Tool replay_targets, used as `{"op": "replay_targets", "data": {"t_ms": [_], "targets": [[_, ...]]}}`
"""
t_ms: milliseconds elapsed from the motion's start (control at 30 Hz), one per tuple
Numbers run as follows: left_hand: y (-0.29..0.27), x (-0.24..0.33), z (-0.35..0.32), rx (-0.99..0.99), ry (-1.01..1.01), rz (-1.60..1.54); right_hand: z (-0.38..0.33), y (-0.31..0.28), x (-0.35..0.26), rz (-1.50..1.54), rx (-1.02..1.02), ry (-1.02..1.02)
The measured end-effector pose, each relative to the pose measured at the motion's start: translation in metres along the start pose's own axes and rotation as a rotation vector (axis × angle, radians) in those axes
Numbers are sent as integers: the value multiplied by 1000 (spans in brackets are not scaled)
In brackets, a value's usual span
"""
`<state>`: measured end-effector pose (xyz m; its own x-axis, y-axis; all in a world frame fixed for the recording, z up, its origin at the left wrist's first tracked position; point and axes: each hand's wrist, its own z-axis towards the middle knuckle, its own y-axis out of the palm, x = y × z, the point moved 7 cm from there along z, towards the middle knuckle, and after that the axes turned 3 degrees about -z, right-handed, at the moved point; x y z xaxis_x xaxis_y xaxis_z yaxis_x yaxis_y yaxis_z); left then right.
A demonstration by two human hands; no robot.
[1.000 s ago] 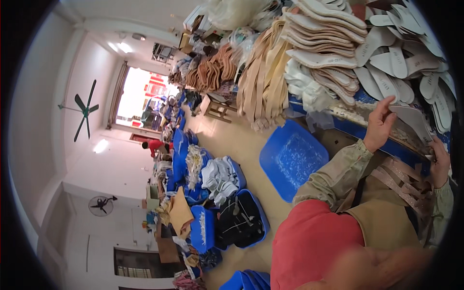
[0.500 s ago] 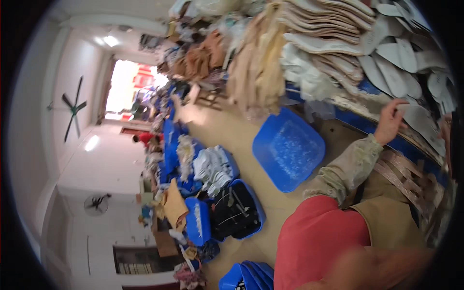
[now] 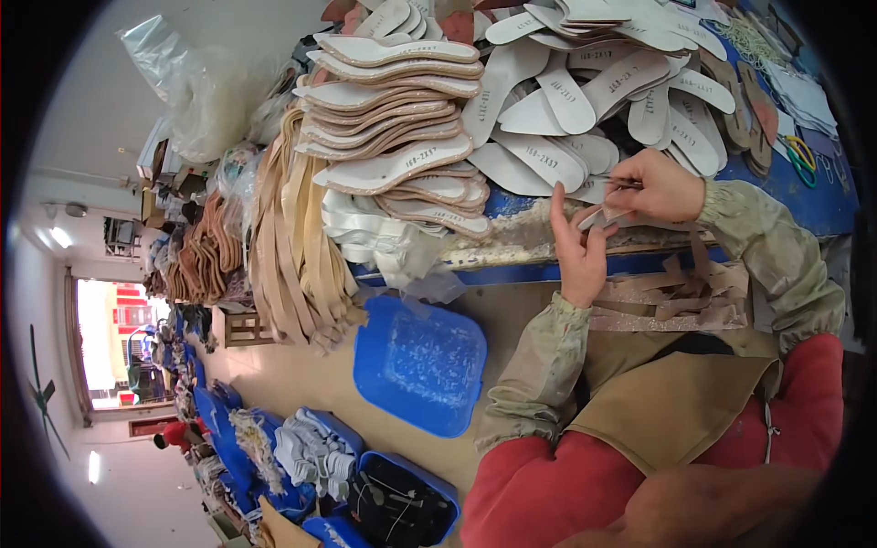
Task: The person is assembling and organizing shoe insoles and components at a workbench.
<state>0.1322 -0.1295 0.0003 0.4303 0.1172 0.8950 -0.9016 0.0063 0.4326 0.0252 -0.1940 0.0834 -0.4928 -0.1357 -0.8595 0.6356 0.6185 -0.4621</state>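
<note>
My left hand [image 3: 582, 256] is at the table's near edge, index finger pointing up, with its thumb and other fingers closed on the end of a white insole [image 3: 596, 219]. Just to its right, my right hand [image 3: 662, 187] is bent over the same insole with its fingers pinched; a thin dark thing shows at its fingertips, too small to name. Beyond both hands lies a loose heap of white-topped insoles [image 3: 548, 163]. Pinkish-beige strips [image 3: 676, 297] lie over my lap, below the hands.
Stacked insoles [image 3: 393, 169] rise at the left of the blue table [image 3: 795, 192], beside hanging beige strips [image 3: 297, 237] and white bands [image 3: 375, 224]. Scissors with green and yellow handles [image 3: 801, 160] lie far right. A blue tub [image 3: 420, 365] stands on the floor, with filled bins beyond.
The view has swung right, so the table and both hands now show. My left hand has left the insole at the table edge and come next to my right hand, which was not clearly visible before.
</note>
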Motion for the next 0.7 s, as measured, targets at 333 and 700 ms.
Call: {"op": "replay_targets", "data": {"t_ms": [333, 700], "targets": [[-3, 2, 0, 9, 20, -29, 24, 14, -1, -169, -92, 28], [0, -8, -4, -3, 155, -61, 25, 10, 6, -199, -166, 137]]}}
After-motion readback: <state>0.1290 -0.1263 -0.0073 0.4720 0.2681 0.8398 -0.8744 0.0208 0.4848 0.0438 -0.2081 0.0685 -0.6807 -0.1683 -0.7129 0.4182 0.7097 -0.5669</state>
